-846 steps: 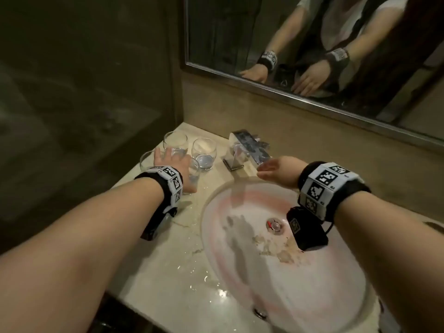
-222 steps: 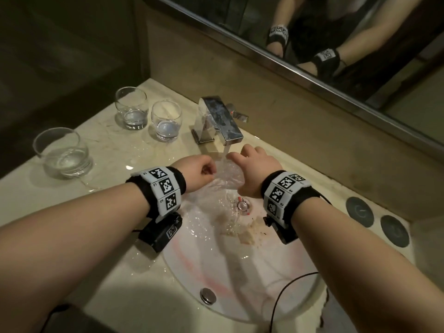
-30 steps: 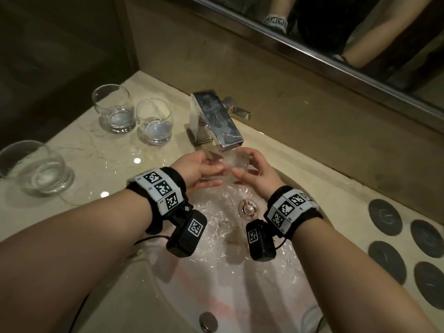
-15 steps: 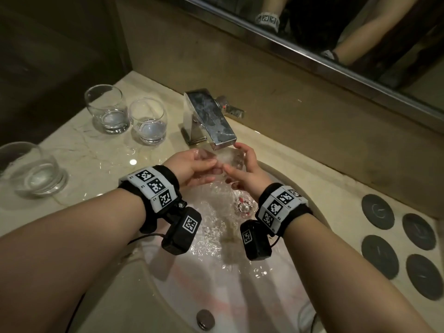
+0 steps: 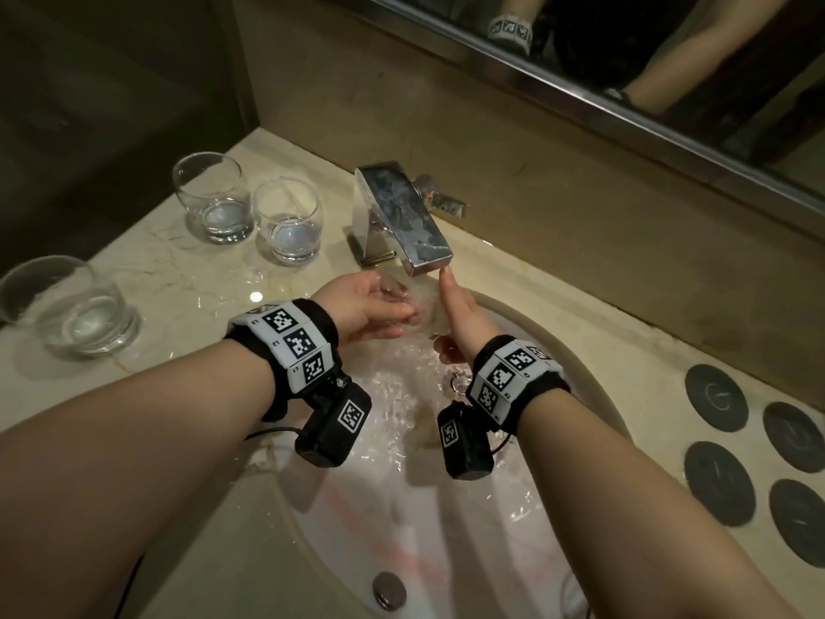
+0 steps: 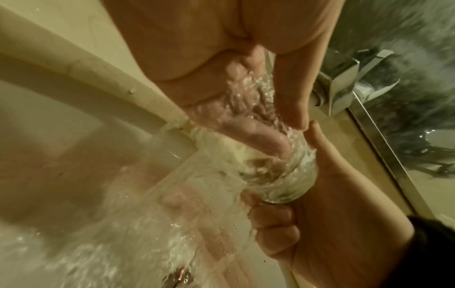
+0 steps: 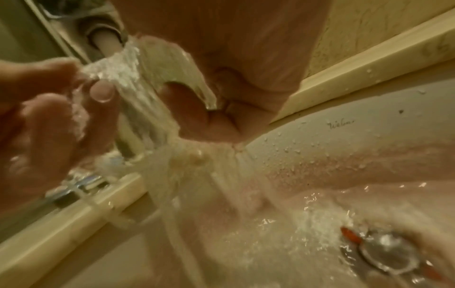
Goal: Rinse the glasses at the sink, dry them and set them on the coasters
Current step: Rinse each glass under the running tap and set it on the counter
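A clear glass (image 5: 429,311) is held under the running faucet (image 5: 402,212), over the sink basin (image 5: 446,538). My right hand (image 5: 462,326) grips its base and side, one finger pointing up at the spout tip. My left hand (image 5: 372,306) pinches the wall, fingers (image 6: 258,136) inside the glass (image 6: 278,175) and thumb outside. Water overflows the glass (image 7: 177,68) and runs into the basin. Three other glasses, each with a little water, stand on the counter at the left (image 5: 210,198) (image 5: 288,221) (image 5: 67,306). Several dark round coasters (image 5: 716,397) lie at the right.
The wet marble counter (image 5: 169,270) surrounds the basin. The drain (image 5: 455,382) lies below the hands, and a chrome knob (image 5: 389,589) sits at the basin's near edge. A mirror (image 5: 625,60) runs along the back wall, with a dark wall at the left.
The glass stays under the stream between both hands. My right finger has straightened up to the spout tip, and the left fingers have shifted inside the glass.
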Available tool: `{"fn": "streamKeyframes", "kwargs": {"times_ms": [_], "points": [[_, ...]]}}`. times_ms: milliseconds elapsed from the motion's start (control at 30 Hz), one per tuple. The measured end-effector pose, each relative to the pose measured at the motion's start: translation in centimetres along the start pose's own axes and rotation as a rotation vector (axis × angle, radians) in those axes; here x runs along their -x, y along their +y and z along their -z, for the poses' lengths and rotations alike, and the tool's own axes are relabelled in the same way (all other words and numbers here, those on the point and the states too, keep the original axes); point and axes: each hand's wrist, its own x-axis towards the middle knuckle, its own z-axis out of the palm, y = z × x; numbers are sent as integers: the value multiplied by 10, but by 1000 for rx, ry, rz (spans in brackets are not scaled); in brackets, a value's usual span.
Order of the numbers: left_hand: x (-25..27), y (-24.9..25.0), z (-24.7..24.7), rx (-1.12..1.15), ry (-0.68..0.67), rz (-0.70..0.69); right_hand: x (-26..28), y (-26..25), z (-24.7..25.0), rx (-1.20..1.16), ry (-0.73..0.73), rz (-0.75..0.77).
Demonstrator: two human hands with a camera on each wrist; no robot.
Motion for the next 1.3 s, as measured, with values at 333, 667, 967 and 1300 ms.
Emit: {"fn": "streamKeyframes", "kwargs": {"times_ms": [333, 667, 967, 1300], "points": [[-5, -11, 8, 24, 36, 4, 2, 7, 12, -202, -182, 80], [-3, -7, 6, 25, 9, 5, 3, 1, 10, -115, -52, 48], [-4, -4, 4, 21, 33, 0, -3, 2, 7, -239, -90, 53], [-2, -4, 0, 63, 17, 23, 4, 4, 13, -96, -58, 175]]}}
